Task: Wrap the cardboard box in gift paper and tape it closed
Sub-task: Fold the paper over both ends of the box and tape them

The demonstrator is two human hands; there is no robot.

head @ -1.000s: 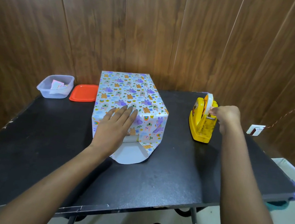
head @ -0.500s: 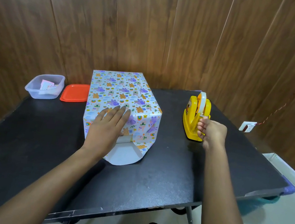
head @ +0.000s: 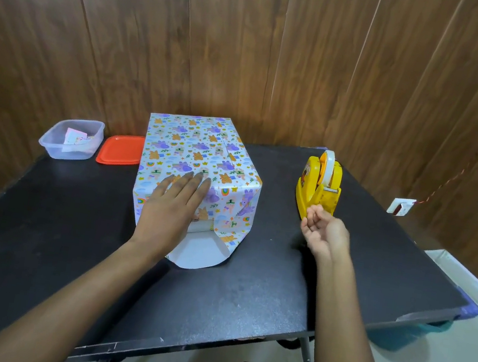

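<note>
Box [head: 193, 150] (paper-wrapped) pressed under flat left hand [head: 171, 205].

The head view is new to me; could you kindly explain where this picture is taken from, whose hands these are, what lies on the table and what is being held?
No machine here: a person wears a wide-angle camera on the head, so you look down along both arms. On the black table stands the box, mostly covered in patterned gift paper, with a white paper flap loose at its near end. The left hand lies flat on the box, pressing the paper down. The right hand, fingers curled, is just in front of the yellow tape dispenser; whether it pinches tape I cannot tell. At the far left sit a clear plastic tub and an orange lid.
</note>
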